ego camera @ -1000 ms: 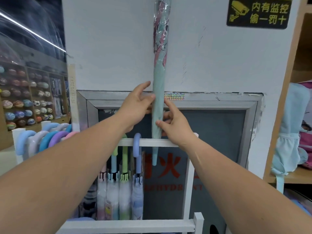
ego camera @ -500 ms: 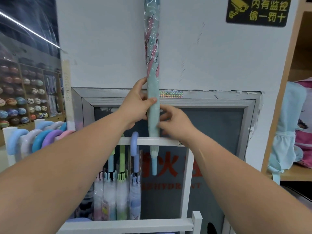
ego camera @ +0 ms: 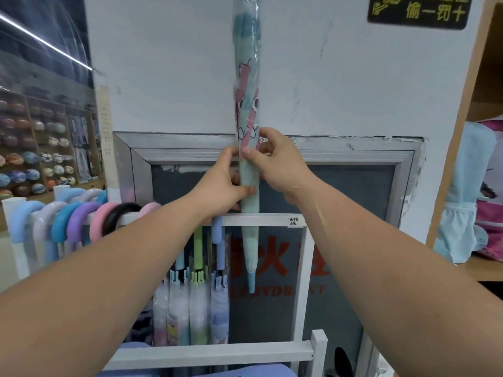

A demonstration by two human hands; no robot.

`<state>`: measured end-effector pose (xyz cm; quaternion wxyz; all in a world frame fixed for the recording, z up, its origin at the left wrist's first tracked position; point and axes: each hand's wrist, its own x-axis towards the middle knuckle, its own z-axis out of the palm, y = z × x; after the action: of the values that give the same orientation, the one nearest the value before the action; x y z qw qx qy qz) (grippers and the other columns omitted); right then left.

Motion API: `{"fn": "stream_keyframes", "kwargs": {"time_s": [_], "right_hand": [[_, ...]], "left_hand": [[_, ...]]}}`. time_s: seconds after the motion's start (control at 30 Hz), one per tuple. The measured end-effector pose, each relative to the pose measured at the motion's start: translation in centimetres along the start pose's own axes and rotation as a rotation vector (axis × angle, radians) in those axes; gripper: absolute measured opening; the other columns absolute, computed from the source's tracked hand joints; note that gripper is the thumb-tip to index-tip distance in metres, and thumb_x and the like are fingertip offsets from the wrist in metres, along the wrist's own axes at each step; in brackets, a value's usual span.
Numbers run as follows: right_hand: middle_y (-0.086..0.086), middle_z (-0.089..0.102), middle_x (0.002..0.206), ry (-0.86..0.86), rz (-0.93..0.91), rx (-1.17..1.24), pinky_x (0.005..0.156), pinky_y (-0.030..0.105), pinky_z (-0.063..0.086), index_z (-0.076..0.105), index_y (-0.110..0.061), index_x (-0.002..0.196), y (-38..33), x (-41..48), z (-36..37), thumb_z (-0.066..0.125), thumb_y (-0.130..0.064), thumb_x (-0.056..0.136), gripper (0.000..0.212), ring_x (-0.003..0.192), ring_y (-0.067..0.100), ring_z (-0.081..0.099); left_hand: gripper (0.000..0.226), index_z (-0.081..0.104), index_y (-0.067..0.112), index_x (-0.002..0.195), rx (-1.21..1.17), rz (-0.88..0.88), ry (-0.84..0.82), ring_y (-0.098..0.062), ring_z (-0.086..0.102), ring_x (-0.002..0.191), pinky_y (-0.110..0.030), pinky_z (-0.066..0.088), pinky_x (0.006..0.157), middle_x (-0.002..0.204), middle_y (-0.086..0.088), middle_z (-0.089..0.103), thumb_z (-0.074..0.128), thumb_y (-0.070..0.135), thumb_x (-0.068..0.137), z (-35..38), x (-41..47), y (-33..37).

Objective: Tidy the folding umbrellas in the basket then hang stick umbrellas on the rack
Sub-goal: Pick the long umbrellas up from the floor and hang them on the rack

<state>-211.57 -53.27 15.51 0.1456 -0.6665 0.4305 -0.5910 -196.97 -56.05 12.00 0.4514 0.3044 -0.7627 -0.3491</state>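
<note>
Head view, left hand and right hand clamped on mint umbrella — white rack rail crossing it, hung umbrellas beside.

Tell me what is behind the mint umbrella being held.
Behind the mint umbrella are the white wall, the grey metal frame and the dark panel with red characters. Part of those characters is covered. The rack's top bar crosses in front of it.

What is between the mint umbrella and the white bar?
Nothing visible blocks it. Both the left hand and right hand grip the mint stick umbrella, whose tip passes behind the white top bar, right of the blue-handled umbrella.
</note>
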Motion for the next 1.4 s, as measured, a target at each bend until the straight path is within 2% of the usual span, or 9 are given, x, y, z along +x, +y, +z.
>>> {"fn": "stream_keyframes", "kwargs": {"time_s": [0.17,0.37,0.53,0.67,0.77,0.97,1.1,1.3,1.4], "right_hand": [[0.006,0.074,0.101,-0.030,0.052,-0.033,0.087,0.051,0.059,0.062,-0.029,0.116,2.1,-1.1,0.0,0.068,-0.029,0.088,0.029,0.096,0.026,0.071],[0.004,0.074,0.105,-0.111,0.112,-0.063,0.076,0.031,0.053,0.058,-0.025,0.121,4.3,-2.9,-0.1,0.066,-0.018,0.095,0.028,0.095,0.018,0.069],[0.001,0.074,0.103,-0.151,0.138,-0.118,0.083,0.035,0.055,0.056,-0.027,0.119,4.7,-3.2,-0.1,0.065,-0.020,0.095,0.027,0.098,0.021,0.069],[0.001,0.074,0.107,-0.212,0.171,-0.160,0.095,0.042,0.055,0.056,-0.027,0.121,4.3,-3.1,-0.3,0.065,-0.019,0.095,0.029,0.101,0.019,0.070],[0.006,0.076,0.098,-0.247,0.140,-0.285,0.091,0.048,0.056,0.064,-0.023,0.117,3.7,-3.0,-0.7,0.066,-0.025,0.094,0.023,0.085,0.022,0.069],[-0.001,0.069,0.107,-0.002,0.069,0.006,0.083,0.033,0.058,0.047,-0.020,0.145,0.3,-1.5,-2.0,0.067,-0.027,0.095,0.054,0.092,0.013,0.068],[-0.011,0.067,0.099,-0.022,0.010,-0.077,0.065,0.008,0.046,0.049,-0.023,0.141,-0.1,-0.4,-1.3,0.066,-0.023,0.096,0.048,0.082,-0.002,0.063],[0.002,0.070,0.107,0.039,0.085,-0.025,0.089,0.046,0.059,0.052,-0.019,0.136,0.8,0.1,0.0,0.063,-0.019,0.096,0.042,0.098,0.021,0.070],[0.006,0.071,0.108,0.066,0.096,-0.029,0.089,0.050,0.058,0.056,-0.018,0.130,0.8,0.1,0.0,0.060,-0.015,0.097,0.034,0.098,0.025,0.071]], "left_hand": [[0.040,0.053,0.031,0.124,0.021,-0.009,0.020,-0.031,0.072,0.101,-0.049,0.060,0.087,0.103,-0.014,0.074,0.071,0.017,0.091,-0.8,0.0,0.5],[0.053,0.040,0.039,0.144,-0.047,0.118,0.117,-0.021,0.075,0.095,-0.046,0.059,0.092,0.097,0.001,0.078,0.061,0.020,0.099,-1.2,0.6,2.2],[0.068,0.025,0.049,0.151,-0.048,0.150,0.119,-0.018,0.073,0.100,-0.048,0.051,0.103,0.098,-0.001,0.078,0.059,0.020,0.100,-1.2,1.4,2.4],[0.069,0.026,0.045,0.154,-0.122,0.137,0.107,-0.019,0.074,0.095,-0.041,0.061,0.089,0.099,-0.007,0.076,0.056,0.012,0.102,-0.7,1.1,2.7],[0.071,0.025,0.044,0.154,-0.154,0.110,0.073,-0.018,0.075,0.091,-0.035,0.062,0.074,0.099,-0.004,0.076,0.055,0.006,0.102,-0.5,0.7,2.3],[0.074,0.029,0.047,0.150,-0.117,0.073,0.060,-0.026,0.074,0.092,-0.047,0.062,0.080,0.100,-0.024,0.071,0.062,0.008,0.098,-0.5,0.5,1.0],[0.078,0.028,0.048,0.151,-0.017,0.052,0.035,-0.036,0.072,0.093,-0.057,0.055,0.089,0.097,-0.024,0.071,0.067,0.012,0.095,-0.6,0.2,0.5],[0.075,0.034,0.051,0.146,0.066,0.077,0.080,-0.011,0.060,0.060,-0.041,0.051,0.070,0.074,-0.008,0.069,0.070,0.017,0.090,-0.1,0.4,-0.6],[0.065,0.039,0.054,0.140,0.130,0.041,0.088,-0.023,0.067,0.070,-0.050,0.057,0.079,0.082,-0.013,0.073,0.072,0.035,0.086,-0.5,0.5,-0.2]]}}
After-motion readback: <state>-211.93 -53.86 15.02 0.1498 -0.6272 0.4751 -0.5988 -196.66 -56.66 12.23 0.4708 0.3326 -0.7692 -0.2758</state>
